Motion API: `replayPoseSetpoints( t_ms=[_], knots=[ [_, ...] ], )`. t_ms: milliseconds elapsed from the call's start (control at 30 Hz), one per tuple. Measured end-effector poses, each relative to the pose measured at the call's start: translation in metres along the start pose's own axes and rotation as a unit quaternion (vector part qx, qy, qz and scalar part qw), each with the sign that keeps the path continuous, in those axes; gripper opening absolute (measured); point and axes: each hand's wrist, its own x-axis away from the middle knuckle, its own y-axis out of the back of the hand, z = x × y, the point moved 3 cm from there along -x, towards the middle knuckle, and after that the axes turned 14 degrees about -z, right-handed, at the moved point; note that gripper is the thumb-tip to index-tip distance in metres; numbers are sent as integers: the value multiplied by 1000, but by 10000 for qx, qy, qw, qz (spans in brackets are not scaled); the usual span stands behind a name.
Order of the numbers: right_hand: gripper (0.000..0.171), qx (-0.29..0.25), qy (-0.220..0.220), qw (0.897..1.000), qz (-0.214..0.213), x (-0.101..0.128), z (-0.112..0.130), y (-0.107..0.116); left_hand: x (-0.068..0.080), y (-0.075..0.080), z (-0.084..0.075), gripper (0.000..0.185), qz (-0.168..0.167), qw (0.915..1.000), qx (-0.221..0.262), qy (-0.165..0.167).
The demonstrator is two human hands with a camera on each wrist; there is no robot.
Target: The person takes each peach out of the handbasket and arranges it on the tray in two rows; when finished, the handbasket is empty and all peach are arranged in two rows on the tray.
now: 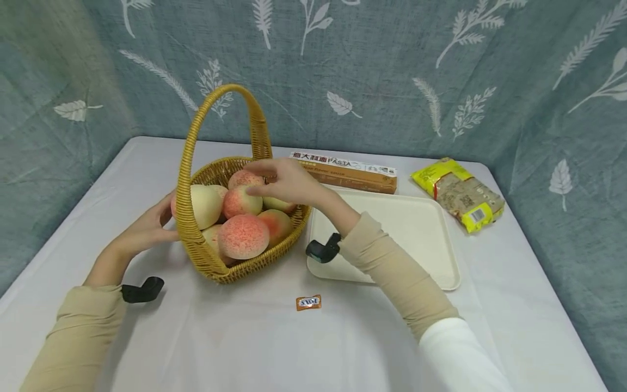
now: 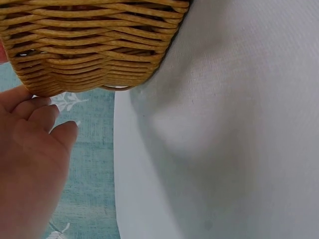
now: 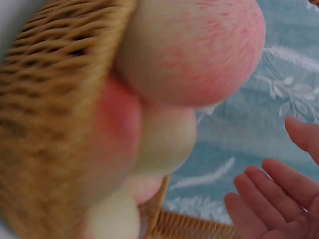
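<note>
A woven basket [image 1: 289, 247] with a tall handle stands left of centre in the head view, filled with several pink and pale green peaches [image 1: 243, 236]. My left hand [image 1: 147, 227] is at the basket's left side; in the left wrist view its fingertips touch the wicker [image 2: 89, 55], and it grips nothing I can see. Over the peaches at the back of the basket hovers my right hand [image 1: 284, 182]. From the right wrist, that hand [image 3: 279, 199] shows spread thumb and fingers, apart from the nearest large peach [image 3: 199, 50].
Right of the basket lies a cream tray [image 1: 397, 239]. Behind it is a pasta box [image 1: 348, 175], with a yellow packet [image 1: 460, 193] farther right. A small orange wrapped sweet [image 1: 308, 302] lies in front. A leaf-patterned curtain [image 1: 343, 71] hangs behind the white table.
</note>
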Motion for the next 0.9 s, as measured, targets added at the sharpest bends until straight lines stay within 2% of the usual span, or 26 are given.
replayPoseSetpoints(
  t_ms=[233,433,567,700,900],
  knots=[
    [63,593,139,9939,915,-29,28,-26,-1,2,-5,103,118,9997,-213,-19],
    [77,1476,-135,9741,1710,-49,47,-47,-1,5,-7,102,194,9996,-185,1],
    [69,1532,-534,9620,2196,-54,54,-65,1,6,-5,101,168,9995,-248,135],
    [51,1730,-629,9526,2421,-56,57,-78,2,7,-5,101,153,9993,-305,167],
    [60,2714,-237,9356,2245,-60,60,-80,-1,7,-6,102,162,9986,-454,239]
  ],
)
